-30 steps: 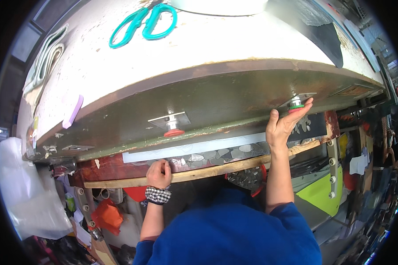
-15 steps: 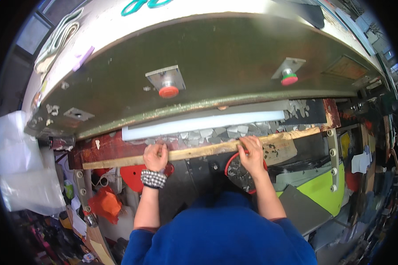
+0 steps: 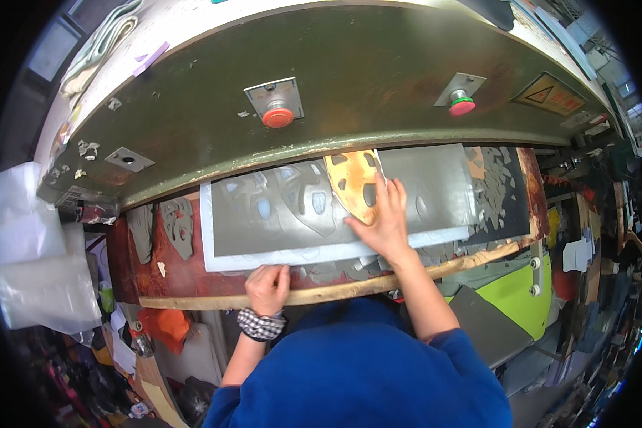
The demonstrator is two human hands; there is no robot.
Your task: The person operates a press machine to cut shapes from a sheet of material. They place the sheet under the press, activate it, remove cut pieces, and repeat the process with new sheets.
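A grey sheet [image 3: 435,185] with cut-out shapes lies on a white board [image 3: 264,258] on the press bed, under the olive-green press head [image 3: 349,78]. My right hand [image 3: 381,221] lies flat on an orange cutting die [image 3: 353,185] that sits on the grey sheet. My left hand [image 3: 267,285], with a checked band at the wrist, is curled over the near edge of the white board by the wooden front rail [image 3: 335,289].
Two mushroom buttons are on the press head: a red one [image 3: 277,116] and a red-and-green one [image 3: 461,105]. Grey offcuts [image 3: 167,225] lie on the red bed at left. Clear plastic bags [image 3: 36,271] hang at the left. Green panel [image 3: 510,296] at lower right.
The press head has swung back, uncovering the grey sheet. My right hand has gone from the right button down to the bed and onto the orange die. My left hand stays at the front edge.
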